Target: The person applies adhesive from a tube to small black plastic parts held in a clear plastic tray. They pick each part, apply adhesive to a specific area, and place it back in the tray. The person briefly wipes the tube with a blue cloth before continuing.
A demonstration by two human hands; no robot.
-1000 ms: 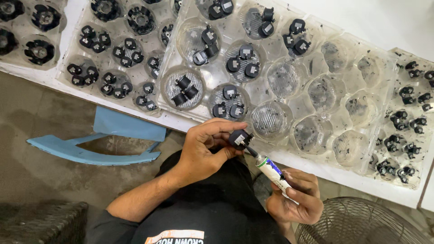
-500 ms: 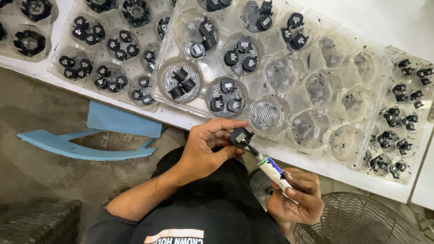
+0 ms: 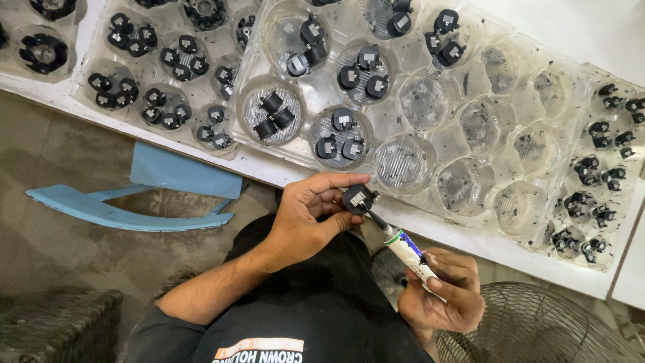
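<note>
The small black part [image 3: 357,199] sits pinched in the left hand [image 3: 306,218]; the right hand [image 3: 443,296] grips a tube [image 3: 406,250] whose nozzle slants up-left into that part.

Open room lies between the hands and the desk [image 3: 470,232] edge. Trays [image 3: 463,128] crowded with black parts [image 3: 339,144] cover the desk; empty cups [image 3: 400,161] sit nearest. A fan [image 3: 537,329] blocks the lower right.
</note>
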